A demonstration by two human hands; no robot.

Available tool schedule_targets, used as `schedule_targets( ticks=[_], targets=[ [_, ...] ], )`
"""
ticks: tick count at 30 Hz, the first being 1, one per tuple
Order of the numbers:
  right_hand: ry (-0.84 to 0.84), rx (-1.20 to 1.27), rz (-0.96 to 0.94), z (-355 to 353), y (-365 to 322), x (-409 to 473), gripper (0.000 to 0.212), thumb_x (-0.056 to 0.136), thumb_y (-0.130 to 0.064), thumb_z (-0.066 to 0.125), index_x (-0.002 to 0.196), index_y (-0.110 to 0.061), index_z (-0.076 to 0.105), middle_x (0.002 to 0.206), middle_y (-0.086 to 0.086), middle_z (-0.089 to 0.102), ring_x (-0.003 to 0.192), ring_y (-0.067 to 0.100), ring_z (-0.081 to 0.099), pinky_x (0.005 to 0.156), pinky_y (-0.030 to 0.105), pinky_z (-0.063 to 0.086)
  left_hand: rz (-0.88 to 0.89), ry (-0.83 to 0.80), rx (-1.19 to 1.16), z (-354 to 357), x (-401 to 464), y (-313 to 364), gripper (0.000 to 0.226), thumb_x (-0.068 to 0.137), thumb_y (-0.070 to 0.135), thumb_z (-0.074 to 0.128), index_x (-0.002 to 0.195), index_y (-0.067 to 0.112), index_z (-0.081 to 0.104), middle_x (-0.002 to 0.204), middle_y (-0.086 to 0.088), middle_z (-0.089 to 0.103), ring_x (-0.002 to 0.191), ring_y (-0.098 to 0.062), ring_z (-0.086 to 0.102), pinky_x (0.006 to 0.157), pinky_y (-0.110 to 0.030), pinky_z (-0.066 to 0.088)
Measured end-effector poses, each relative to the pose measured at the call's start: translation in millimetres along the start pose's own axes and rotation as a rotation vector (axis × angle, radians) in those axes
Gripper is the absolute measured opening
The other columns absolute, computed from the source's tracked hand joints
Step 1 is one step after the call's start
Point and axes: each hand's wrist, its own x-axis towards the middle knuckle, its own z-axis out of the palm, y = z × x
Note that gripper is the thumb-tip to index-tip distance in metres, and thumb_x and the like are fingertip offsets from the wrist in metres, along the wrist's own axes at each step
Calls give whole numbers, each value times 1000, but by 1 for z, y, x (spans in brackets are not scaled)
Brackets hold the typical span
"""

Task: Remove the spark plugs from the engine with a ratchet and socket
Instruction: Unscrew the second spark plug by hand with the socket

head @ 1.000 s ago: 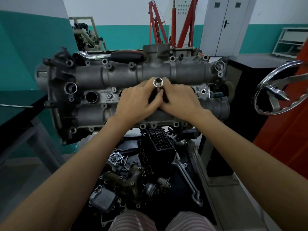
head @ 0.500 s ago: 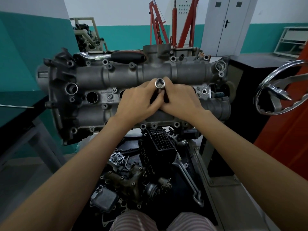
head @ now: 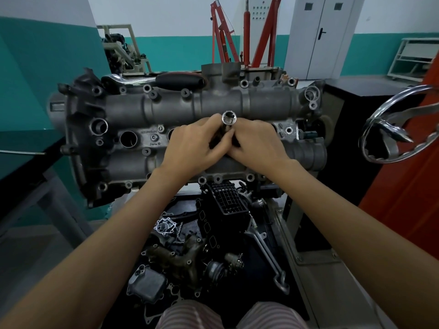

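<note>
Socket point(head: 229, 118) unmoved, upright, open end up

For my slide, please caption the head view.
Both hands, left and right, grip a spark plug socket over the engine's cylinder head.

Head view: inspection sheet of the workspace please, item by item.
Surface: engine on a stand, cam cover facing the camera.
Job's things: socket standing up between both hands, open end toward camera; ratchet lying on the engine's far edge, untouched; an open plug well at left.
Clutter: loose engine parts and a wrench below the engine.
Hands: left hand and right hand both grip the socket's shaft.
Cables: nothing seen.
Surroundings: red engine crane, grey cabinet, chrome wheel at right.
</note>
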Motion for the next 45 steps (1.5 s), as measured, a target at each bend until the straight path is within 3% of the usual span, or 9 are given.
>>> schedule_targets(
  ticks=[10, 15, 21, 27, 30, 33, 39, 42, 45],
  targets=[
    [-5, -1, 38, 5, -1, 3, 29, 88, -34, 43, 105, -15, 57, 95, -2, 65, 82, 19, 60, 71, 32, 43, -23, -16, 17, 3, 2, -2, 38, 89, 38, 40, 89, 6, 60, 68, -8, 60, 54, -30, 57, 50, -25, 31],
    [-16, -11, 101, 5, 0, 3, 32, 87, -41, 46, 97, -16, 64, 81, 4, 67, 78, 23, 61, 66, 30, 37, -45, -14, -5, 2, 1, -3, 42, 89, 42, 44, 81, 7, 64, 62, -9, 60, 54, -30, 57, 49, -27, 33],
    [-8, -6, 49, 2, -2, 1, 24, 88, -28, 50, 86, -7, 61, 79, 11, 67, 74, 33, 59, 62, 29, 26, -55, -22, -15, 0, 2, -1, 45, 86, 49, 41, 81, 7, 55, 69, -4, 60, 57, -25, 55, 47, -33, 41],
    [-5, -4, 59, 3, -3, 2, 35, 86, -34, 48, 106, -5, 50, 82, 8, 67, 72, 30, 61, 59, 30, 29, -21, -29, 10, 2, 2, 0, 38, 89, 40, 39, 90, 8, 60, 78, -7, 59, 58, -28, 56, 50, -27, 34],
    [-19, -34, 78, 6, -2, 3, 38, 87, -44, 47, 103, -11, 57, 82, 7, 68, 78, 28, 62, 65, 32, 33, -58, -2, -13, 1, 2, -2, 40, 89, 42, 48, 78, 7, 64, 65, -7, 61, 56, -27, 58, 48, -28, 36],
    [-17, -47, 53, 5, 0, 2, 31, 91, -37, 44, 97, -13, 64, 86, 9, 68, 81, 29, 60, 65, 31, 26, -45, 30, -4, 0, 2, -3, 49, 87, 48, 46, 70, 5, 66, 57, -8, 61, 53, -27, 58, 45, -34, 41],
    [5, -5, 20, 2, -2, 2, 30, 88, -30, 47, 104, -7, 55, 82, 7, 66, 74, 30, 60, 62, 29, 27, -7, 27, 6, -1, 2, 1, 39, 87, 41, 40, 88, 6, 56, 79, -6, 60, 58, -28, 56, 45, -30, 40],
    [12, 15, 47, 3, -3, 2, 33, 88, -35, 47, 107, -8, 53, 81, 6, 67, 73, 29, 61, 62, 29, 28, 48, 37, 41, -1, 2, 2, 34, 90, 35, 44, 88, 6, 61, 78, -8, 60, 56, -26, 57, 41, -30, 40],
    [7, -14, 66, 5, -3, 2, 36, 88, -42, 46, 97, -11, 60, 80, 9, 68, 77, 28, 61, 64, 31, 31, 7, 57, 44, 0, 2, 1, 37, 89, 39, 48, 81, 7, 64, 72, -6, 64, 57, -27, 60, 43, -34, 44]
  ],
)
